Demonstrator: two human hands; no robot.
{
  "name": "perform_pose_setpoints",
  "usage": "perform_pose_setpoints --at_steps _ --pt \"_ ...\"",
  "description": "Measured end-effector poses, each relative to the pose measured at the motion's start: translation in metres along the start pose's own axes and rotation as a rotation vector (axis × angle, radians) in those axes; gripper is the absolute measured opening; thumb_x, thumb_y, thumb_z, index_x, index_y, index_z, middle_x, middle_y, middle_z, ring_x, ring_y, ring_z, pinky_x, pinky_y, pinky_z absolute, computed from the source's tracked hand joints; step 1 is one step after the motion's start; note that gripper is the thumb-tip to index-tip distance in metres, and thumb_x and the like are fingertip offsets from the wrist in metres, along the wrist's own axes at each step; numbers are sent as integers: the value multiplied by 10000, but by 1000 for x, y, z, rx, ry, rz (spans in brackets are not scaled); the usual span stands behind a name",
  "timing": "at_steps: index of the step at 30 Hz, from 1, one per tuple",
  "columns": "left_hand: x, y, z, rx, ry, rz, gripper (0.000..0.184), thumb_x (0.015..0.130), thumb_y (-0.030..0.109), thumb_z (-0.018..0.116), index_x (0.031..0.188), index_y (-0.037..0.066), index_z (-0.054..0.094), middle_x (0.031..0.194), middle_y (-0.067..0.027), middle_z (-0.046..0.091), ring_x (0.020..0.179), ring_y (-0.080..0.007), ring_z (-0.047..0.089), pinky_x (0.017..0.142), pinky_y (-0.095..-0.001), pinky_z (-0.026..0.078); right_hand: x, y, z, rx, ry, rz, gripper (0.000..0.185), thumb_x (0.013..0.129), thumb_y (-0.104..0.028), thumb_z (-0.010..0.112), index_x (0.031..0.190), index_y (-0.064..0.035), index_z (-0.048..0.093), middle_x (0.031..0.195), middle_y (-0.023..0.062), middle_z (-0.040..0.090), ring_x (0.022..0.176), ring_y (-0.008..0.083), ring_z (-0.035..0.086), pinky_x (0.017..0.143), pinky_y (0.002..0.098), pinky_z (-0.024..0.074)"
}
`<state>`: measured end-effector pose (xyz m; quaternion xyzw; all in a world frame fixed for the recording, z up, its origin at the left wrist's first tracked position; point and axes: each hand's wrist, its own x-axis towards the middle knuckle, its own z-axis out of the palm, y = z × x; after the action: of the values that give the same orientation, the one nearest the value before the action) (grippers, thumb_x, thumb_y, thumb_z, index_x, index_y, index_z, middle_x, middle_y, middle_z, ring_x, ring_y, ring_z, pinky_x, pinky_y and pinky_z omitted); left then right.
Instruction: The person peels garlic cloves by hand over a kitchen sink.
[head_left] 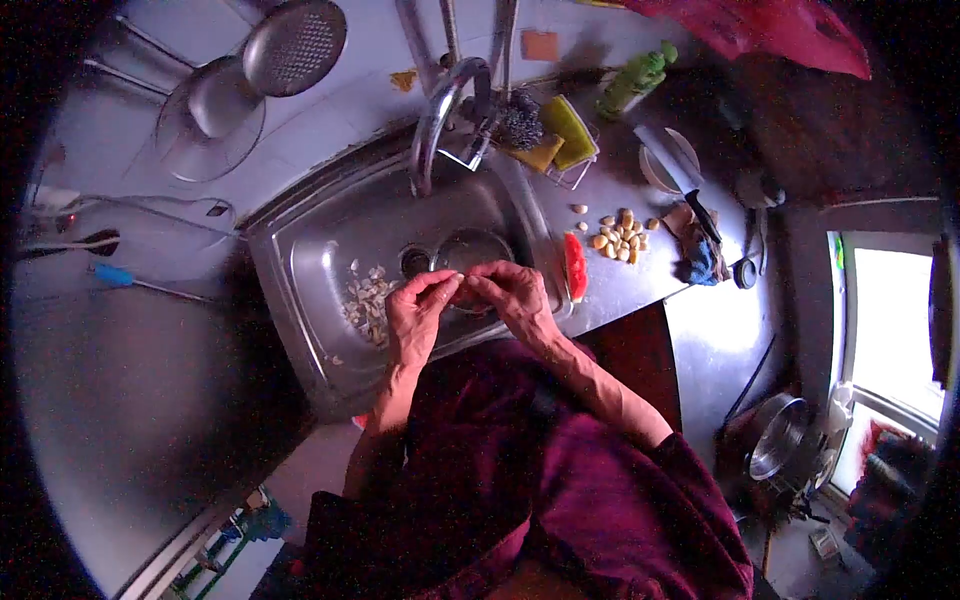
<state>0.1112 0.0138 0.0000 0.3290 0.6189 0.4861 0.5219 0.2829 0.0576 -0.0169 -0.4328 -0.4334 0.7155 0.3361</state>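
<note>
Over the front of the steel sink (300,345), my left hand (420,308) and my right hand (512,295) meet, thumbs and fingertips pinched together. Whatever sits between the fingertips is too small to make out. Pale, papery scraps that look like garlic skins (370,303) lie in the sink, left of my left hand. Behind my hands a round bowl (480,243) stands in the sink, partly covered by them. On the counter to the right is a pile of pale garlic cloves (622,240).
The faucet (432,130) arches over the sink. A red watermelon slice (575,267) lies by the right rim. Farther right, a knife (675,165) rests across a white bowl (660,178). Sponges (568,135) and a green bottle (635,82) stand at the back.
</note>
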Motion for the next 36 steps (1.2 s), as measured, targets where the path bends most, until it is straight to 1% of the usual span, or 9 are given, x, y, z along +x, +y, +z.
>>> perform_pose_setpoints --at_steps 4,8,14,17,21,23,31,34,36 --pt "-14 14 1 40 50 83 168 936 57 689 1078 -26 720 1015 -83 730 945 -118 669 885 -249 527 -3 -3 11 15 16 10 157 964 -122 664 1031 20 680 905 78 736 830 132 691 742 279 570" --pt "-22 11 0 90 86 151 186 934 30 679 1110 -18 717 1064 -101 733 984 -132 672 909 -258 526 -6 -4 18 23 14 -5 166 959 -136 663 1013 20 685 907 71 728 859 128 680 782 273 540" --pt "-30 9 4 258 205 262 182 912 -3 693 1090 -8 731 1013 -103 742 931 -133 685 857 -254 544 -7 0 22 -16 20 -51 143 956 -117 664 990 22 662 910 72 722 861 136 685 791 278 549" --pt "-28 -4 2 161 222 285 157 915 4 694 1064 -22 735 984 -104 747 904 -133 689 839 -256 548 -3 1 17 -109 -18 -103 150 961 -125 667 982 22 646 898 61 716 848 128 687 777 276 557" --pt "-30 3 2 117 212 251 151 921 15 690 1057 -34 733 985 -109 748 909 -133 690 840 -257 548 3 5 14 -139 -126 -127 139 964 -129 660 970 8 637 886 40 709 843 114 678 776 271 550" --pt "-32 9 0 248 193 209 159 926 20 686 1068 -38 728 1002 -114 746 919 -134 690 849 -259 549 3 -5 13 -118 -148 -82 141 963 -133 662 964 4 631 888 37 707 845 111 677 774 271 549" --pt "-34 1 -1 228 224 218 173 923 10 684 1085 -43 719 1030 -115 741 936 -142 685 871 -264 544 8 3 14 -92 -230 -54 121 958 -123 660 949 -11 615 885 19 699 857 97 671 773 262 542" --pt "-36 7 3 233 246 153 185 922 0 679 1098 -50 708 1078 -118 731 979 -158 681 902 -264 532 6 3 19 -167 -207 -71 114 955 -119 661 960 -16 614 887 22 698 855 94 666 773 257 541" --pt "-35 6 2 187 270 110 189 928 10 676 1105 -49 706 1090 -117 728 992 -160 677 905 -260 527 4 0 23 -163 -202 -172 124 950 -120 669 972 -13 611 890 28 690 858 97 668 778 261 543"
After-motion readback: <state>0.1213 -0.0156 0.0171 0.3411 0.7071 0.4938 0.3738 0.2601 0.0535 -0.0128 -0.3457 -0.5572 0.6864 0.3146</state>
